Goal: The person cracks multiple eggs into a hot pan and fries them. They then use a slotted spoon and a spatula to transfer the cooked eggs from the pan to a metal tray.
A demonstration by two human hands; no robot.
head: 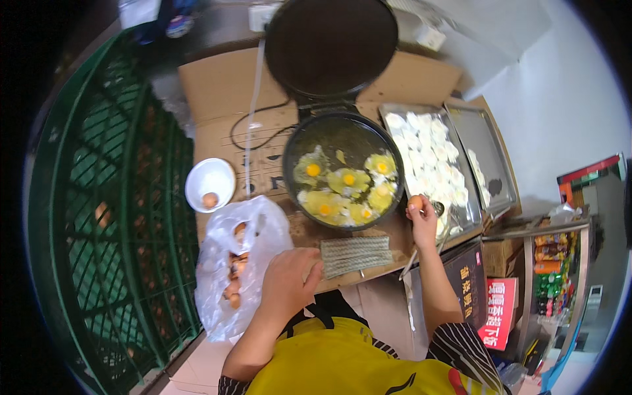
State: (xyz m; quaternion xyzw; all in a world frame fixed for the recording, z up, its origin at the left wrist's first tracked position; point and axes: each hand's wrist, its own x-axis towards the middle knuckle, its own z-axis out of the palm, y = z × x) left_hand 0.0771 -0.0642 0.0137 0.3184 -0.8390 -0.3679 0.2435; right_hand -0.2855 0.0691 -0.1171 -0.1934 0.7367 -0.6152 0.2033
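My right hand (423, 224) holds a brown egg (415, 202) just beyond the right rim of a round electric griddle (340, 126). Several cracked eggs (348, 179) with whole yolks lie in its pan, their whites partly set. The griddle's dark lid (332, 44) stands raised behind. My left hand (291, 279) hovers between a plastic bag (276, 232) and a folded knitted cloth (355, 254). Nothing shows in it, and its thumb is apart from the fingers. Eggshells (233, 291) show through the bag's opening. One brown egg (210, 200) sits in a white bowl (217, 173).
Right of the griddle, a metal tray (474, 210) holds many fried eggs (429, 148); a second tray (486, 133) holds a few. A ladle (437, 208) rests there. Green plastic crates (98, 163) stand at left. Cardboard (224, 89) covers the table, crossed by a black cable (234, 129).
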